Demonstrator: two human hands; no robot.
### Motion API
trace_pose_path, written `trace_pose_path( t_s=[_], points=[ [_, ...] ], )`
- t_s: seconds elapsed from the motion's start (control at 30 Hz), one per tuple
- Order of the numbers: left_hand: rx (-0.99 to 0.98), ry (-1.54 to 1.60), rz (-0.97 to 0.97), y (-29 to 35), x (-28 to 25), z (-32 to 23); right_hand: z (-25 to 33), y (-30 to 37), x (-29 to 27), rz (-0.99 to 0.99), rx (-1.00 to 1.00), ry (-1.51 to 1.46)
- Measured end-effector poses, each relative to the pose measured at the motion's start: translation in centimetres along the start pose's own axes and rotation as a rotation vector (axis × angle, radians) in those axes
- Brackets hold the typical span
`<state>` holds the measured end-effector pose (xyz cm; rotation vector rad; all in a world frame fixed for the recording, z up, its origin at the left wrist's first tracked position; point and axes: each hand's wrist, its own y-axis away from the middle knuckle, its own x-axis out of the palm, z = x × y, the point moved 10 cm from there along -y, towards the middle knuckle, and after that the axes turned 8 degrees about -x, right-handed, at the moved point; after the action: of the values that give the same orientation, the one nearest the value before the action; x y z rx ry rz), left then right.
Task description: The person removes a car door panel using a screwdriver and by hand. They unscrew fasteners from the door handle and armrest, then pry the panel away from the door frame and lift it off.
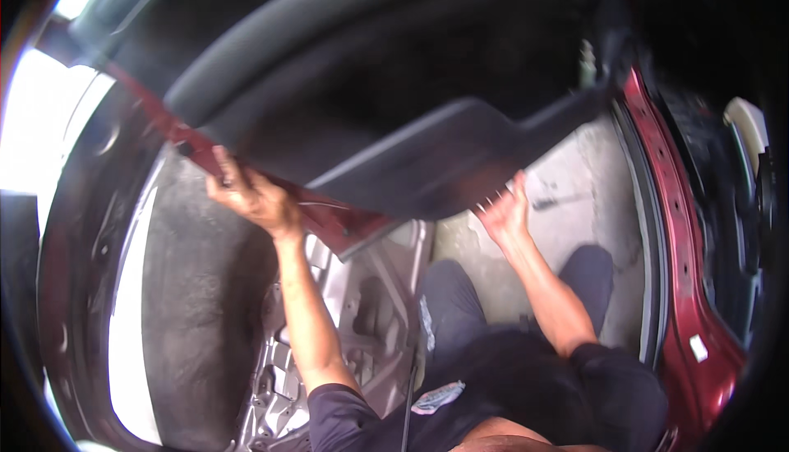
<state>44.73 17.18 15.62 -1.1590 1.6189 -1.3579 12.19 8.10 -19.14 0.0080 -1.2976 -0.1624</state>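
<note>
A dark red car door with a black trim panel on its inner side spans the upper middle of the head view. My left hand grips the door's red edge, its fingers bent against the metal. Along the lower edge of the black trim panel, my right hand has its thumb up and its fingers curled at the rim. The panel partly hides those fingers. Both forearms reach up from below, and the panel looks slightly blurred.
To the right runs the red door sill of the car body. A bare metal panel with cut-outs stands below my left arm. Farther left is another dark panel. Grey concrete floor shows around my knees.
</note>
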Motion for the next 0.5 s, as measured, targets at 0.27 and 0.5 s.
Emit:
trace_pose_path(
  t_s=[0.27,0.5],
  points=[
    [-0.031,0.029,-0.077,1.6,-0.5,1.0,1.0,3.5,0.8,0.104,-0.015,-0.033],
    [-0.055,0.125,-0.073,1.3,-1.0,1.2,4.6,11.0,1.7,0.044,-0.029,-0.009]
  ],
)
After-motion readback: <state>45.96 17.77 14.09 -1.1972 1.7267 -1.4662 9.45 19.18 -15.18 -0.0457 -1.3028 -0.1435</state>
